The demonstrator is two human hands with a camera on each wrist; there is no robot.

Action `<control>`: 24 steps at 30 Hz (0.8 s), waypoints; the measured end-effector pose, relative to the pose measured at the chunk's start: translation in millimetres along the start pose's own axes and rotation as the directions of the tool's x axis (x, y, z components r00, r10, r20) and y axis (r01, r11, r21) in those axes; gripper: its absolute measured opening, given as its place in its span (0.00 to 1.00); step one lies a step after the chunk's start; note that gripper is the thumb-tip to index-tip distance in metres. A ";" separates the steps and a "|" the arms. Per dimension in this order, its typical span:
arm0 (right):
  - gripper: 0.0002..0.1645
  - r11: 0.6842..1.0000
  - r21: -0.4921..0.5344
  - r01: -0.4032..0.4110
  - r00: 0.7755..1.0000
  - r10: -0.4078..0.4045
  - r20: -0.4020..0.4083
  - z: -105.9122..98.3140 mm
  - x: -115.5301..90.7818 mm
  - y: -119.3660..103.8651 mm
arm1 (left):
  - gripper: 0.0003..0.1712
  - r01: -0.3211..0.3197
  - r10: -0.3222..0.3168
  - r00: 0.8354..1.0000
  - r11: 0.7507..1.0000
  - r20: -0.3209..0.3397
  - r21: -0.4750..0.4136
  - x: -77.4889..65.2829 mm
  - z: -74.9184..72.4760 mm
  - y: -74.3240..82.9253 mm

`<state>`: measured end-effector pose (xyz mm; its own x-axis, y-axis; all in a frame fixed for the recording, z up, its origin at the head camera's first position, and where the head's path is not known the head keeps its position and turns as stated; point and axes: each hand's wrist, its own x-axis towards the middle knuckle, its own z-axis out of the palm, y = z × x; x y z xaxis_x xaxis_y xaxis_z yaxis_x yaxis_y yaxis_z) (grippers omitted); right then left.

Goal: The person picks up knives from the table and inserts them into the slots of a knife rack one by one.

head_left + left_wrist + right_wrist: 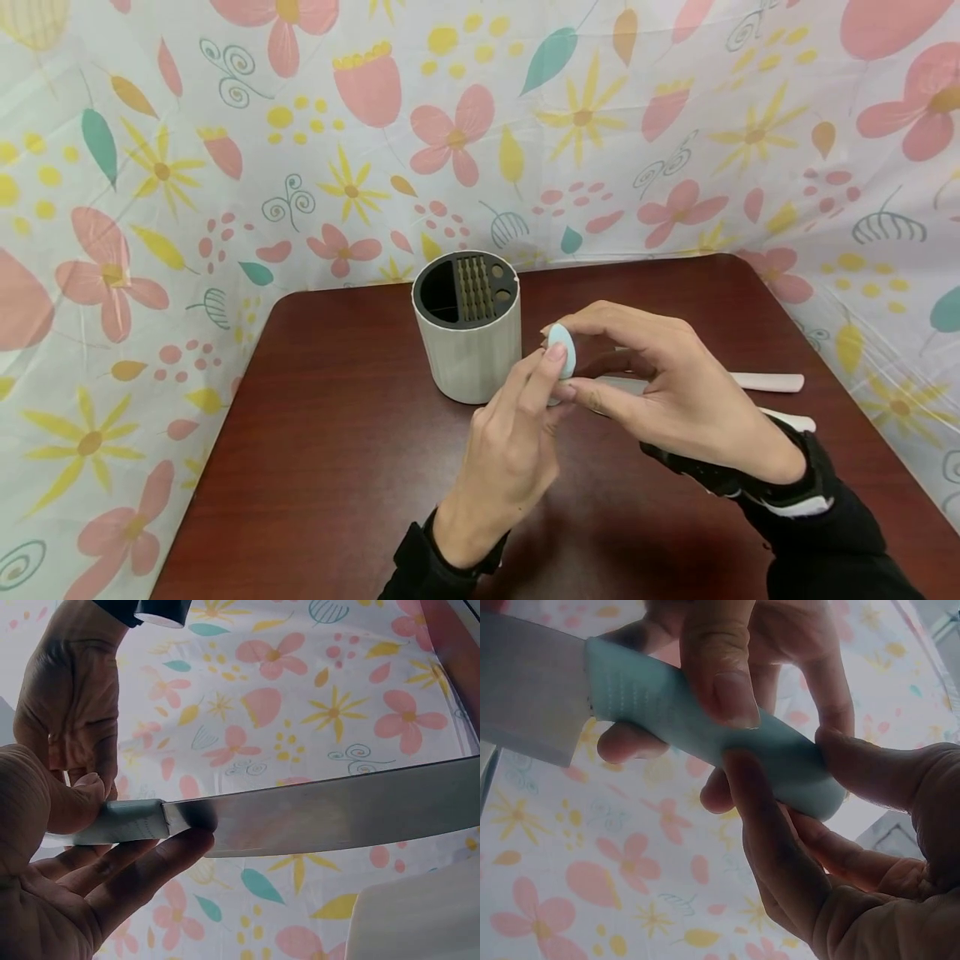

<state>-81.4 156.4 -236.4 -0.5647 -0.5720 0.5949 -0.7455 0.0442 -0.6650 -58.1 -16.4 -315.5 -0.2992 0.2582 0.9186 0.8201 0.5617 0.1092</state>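
Both hands pinch the pale-blue plastic-handled kitchen knife (705, 727) aloft between them: your left hand (510, 450) near the steel blade (337, 814), your right hand (675, 392) at the butt. Likely light, stiff and slick, so hold the ribbed handle, never the blade.

Head view evenly and brightly lit, sharp, soft shadows cast on the table (337, 467), wrist views backlit, hands darkened, backgrounds blurred.
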 end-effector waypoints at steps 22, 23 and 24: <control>0.15 0.988 -0.073 -0.137 0.982 0.126 -0.140 -6.6 18.5 19.0 | 0.24 -0.013 0.011 0.998 0.999 -0.066 -0.031 23.7 -26.9 -1.5; 0.15 0.987 -0.079 -0.142 0.981 0.130 -0.145 -6.1 20.5 22.8 | 0.24 -0.018 0.016 0.997 0.999 -0.073 -0.031 24.8 -28.7 -1.5; 0.14 0.985 -0.086 -0.150 0.979 0.136 -0.150 -5.7 22.5 26.4 | 0.24 -0.022 0.019 0.997 0.999 -0.078 -0.036 25.8 -30.4 -1.6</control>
<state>-115.8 149.4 -238.0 -0.7075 -0.4317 0.5596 -0.6799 0.1996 -0.7056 -52.4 -34.5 -280.5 -0.2446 0.2064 0.9474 0.8434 0.5273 0.1029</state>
